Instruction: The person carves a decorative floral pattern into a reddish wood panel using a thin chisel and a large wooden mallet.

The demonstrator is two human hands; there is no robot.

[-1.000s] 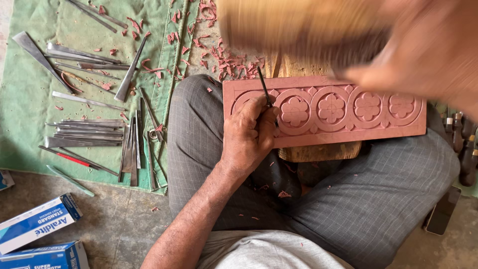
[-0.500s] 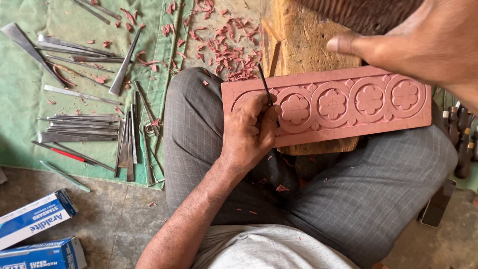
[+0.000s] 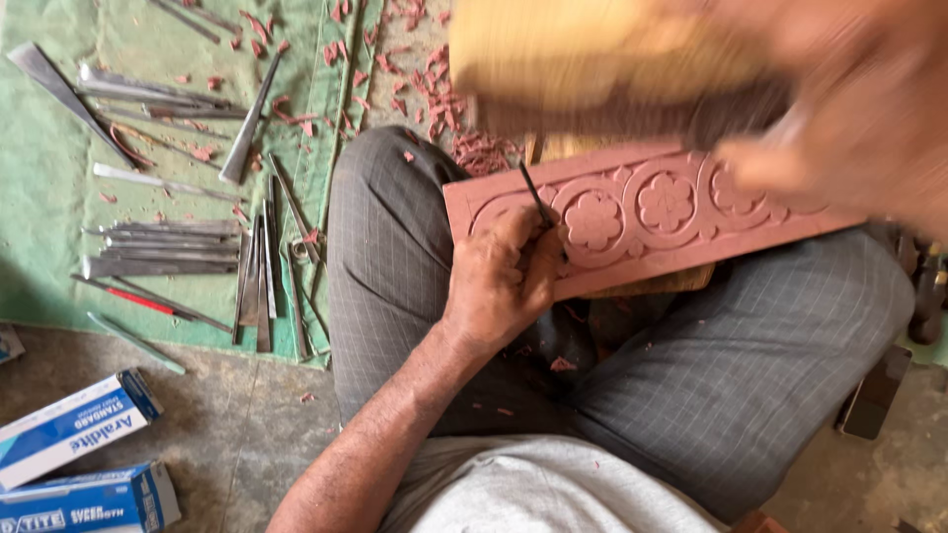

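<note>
A reddish carved wooden panel (image 3: 681, 202) with round flower patterns lies across my lap on a wooden block (image 3: 652, 286). My left hand (image 3: 499, 281) grips a thin dark chisel (image 3: 536, 197), whose tip rests on the panel near its left flower. My right hand (image 3: 859, 128), blurred by motion, fills the upper right. It holds a pale wooden mallet (image 3: 592, 59), also blurred, just above the chisel and the panel's far edge.
A green cloth (image 3: 59, 178) on the left carries several metal chisels (image 3: 168, 247), laid out in rows. Reddish wood chips (image 3: 444, 99) are scattered beyond my knee. Two blue and white boxes (image 3: 74, 424) lie on the concrete floor at the lower left.
The mallet in my right hand swung down, rose out of view, and is now down over the chisel again. My left hand and the chisel stay at the same spot.
</note>
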